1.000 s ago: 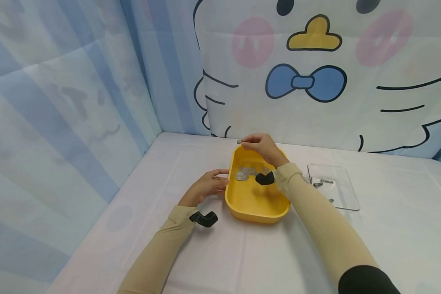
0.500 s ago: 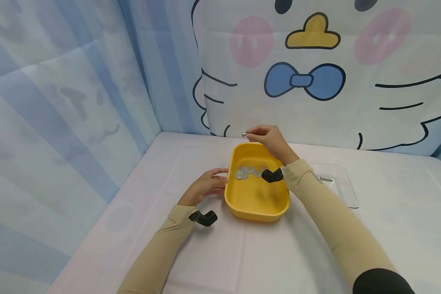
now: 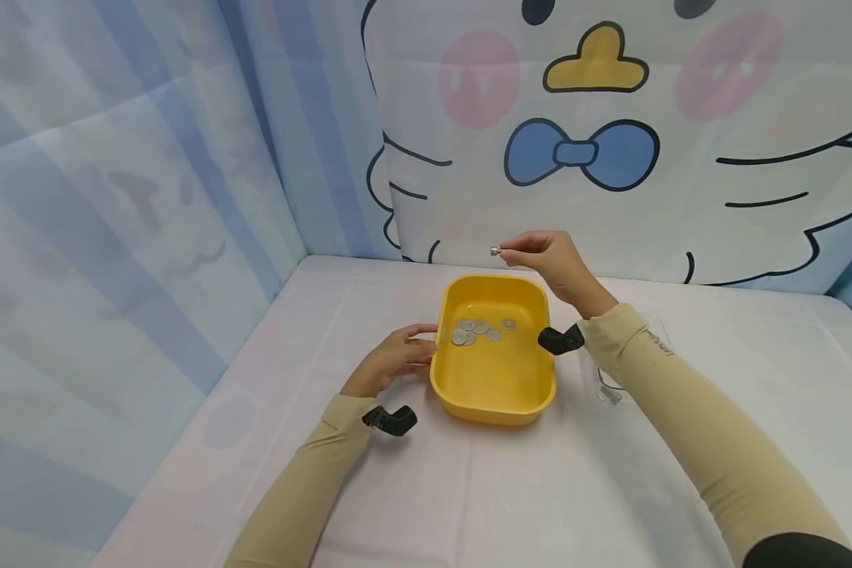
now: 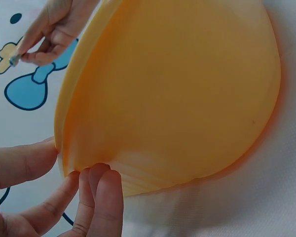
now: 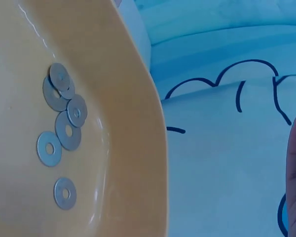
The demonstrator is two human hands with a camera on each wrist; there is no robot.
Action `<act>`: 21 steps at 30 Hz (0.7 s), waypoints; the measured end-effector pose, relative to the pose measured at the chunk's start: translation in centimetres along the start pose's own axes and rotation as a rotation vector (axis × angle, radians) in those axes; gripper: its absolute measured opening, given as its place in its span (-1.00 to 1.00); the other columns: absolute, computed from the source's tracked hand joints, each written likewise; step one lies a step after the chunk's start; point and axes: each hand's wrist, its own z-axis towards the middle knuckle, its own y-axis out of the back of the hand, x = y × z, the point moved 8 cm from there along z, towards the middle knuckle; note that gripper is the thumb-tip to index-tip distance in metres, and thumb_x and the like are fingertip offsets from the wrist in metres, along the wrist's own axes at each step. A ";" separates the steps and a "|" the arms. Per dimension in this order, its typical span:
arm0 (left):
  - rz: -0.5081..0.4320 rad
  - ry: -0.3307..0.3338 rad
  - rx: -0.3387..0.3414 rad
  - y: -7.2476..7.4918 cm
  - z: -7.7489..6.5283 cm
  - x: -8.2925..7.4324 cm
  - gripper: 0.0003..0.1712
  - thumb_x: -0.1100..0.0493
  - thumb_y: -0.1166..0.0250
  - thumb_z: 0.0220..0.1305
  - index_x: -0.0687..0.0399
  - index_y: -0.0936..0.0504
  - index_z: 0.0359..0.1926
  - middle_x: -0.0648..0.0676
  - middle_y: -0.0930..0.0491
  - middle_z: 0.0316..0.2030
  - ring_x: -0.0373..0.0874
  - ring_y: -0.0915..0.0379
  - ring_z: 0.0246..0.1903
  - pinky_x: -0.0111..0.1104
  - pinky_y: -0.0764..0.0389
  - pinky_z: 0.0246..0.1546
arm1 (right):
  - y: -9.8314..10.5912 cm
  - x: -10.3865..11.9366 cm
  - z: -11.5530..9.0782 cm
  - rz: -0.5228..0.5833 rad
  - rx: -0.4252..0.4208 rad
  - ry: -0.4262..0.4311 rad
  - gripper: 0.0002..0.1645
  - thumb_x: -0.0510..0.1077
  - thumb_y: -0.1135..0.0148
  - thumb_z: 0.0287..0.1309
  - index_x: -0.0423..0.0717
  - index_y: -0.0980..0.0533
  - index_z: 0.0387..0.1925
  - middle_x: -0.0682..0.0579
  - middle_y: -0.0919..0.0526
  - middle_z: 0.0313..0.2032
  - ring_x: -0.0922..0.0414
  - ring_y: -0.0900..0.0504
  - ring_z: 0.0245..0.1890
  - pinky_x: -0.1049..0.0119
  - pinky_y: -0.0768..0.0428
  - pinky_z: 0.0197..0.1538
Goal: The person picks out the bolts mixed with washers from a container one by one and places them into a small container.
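Note:
My left hand (image 3: 396, 359) rests its fingertips against the outer left wall of a yellow plastic tray (image 3: 493, 383). In the left wrist view its fingers (image 4: 102, 202) lie on that wall just below the rim. Several flat metal washers (image 5: 41, 148) lie on the tray's bottom, some overlapping. Beyond the tray's far rim, raised above it, my right hand (image 3: 559, 267) pinches a small silver screw (image 3: 495, 251) between thumb and fingertips. The screw's silver end points left, and the rest is hidden by the fingers. Only an edge of the right hand shows in the right wrist view.
A clear shallow tray (image 3: 591, 383) holding metal screws (image 3: 610, 394) stands right of the yellow tray, mostly hidden under my right forearm. A curtain (image 3: 468, 213) with a cartoon print hangs behind the white tablecloth (image 3: 383, 489).
My right hand has risen and moved right with the screw, from the yellow tray's far rim to above and beyond it. My left hand stays against the tray.

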 end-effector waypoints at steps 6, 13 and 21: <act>-0.001 0.001 -0.010 0.1 0.4 0.2 -0.46 0.20 -0.19 0.30 -0.05 -0.36 0.29 0.20 -0.50 0.12 -0.02 -0.55 -0.06 -0.24 -0.59 0.06 | 1.2 0.8 -0.9 -0.026 -0.012 -0.003 -0.89 -0.26 -0.31 0.07 -0.02 -0.70 -0.35 0.28 -0.70 -0.41 0.22 -0.61 -0.32 0.49 -0.63 -0.12; -0.002 -0.012 0.006 0.0 0.0 0.1 -0.47 0.18 -0.22 0.28 -0.05 -0.37 0.27 0.18 -0.53 0.08 -0.02 -0.56 -0.06 -0.26 -0.60 0.03 | 2.2 1.7 -2.3 -0.022 -0.031 -0.005 -0.87 -0.27 -0.31 0.08 0.01 -0.71 -0.37 0.30 -0.70 -0.42 0.20 -0.62 -0.31 0.53 -0.63 -0.14; -0.002 -0.002 -0.009 -0.1 0.0 0.0 -0.47 0.18 -0.20 0.29 -0.06 -0.36 0.28 0.19 -0.52 0.10 -0.01 -0.56 -0.05 -0.24 -0.60 0.05 | 3.6 2.5 -4.3 -0.063 -0.054 -0.029 -0.87 -0.25 -0.31 0.08 0.03 -0.71 -0.35 0.30 -0.70 -0.41 0.26 -0.63 -0.35 0.55 -0.62 -0.13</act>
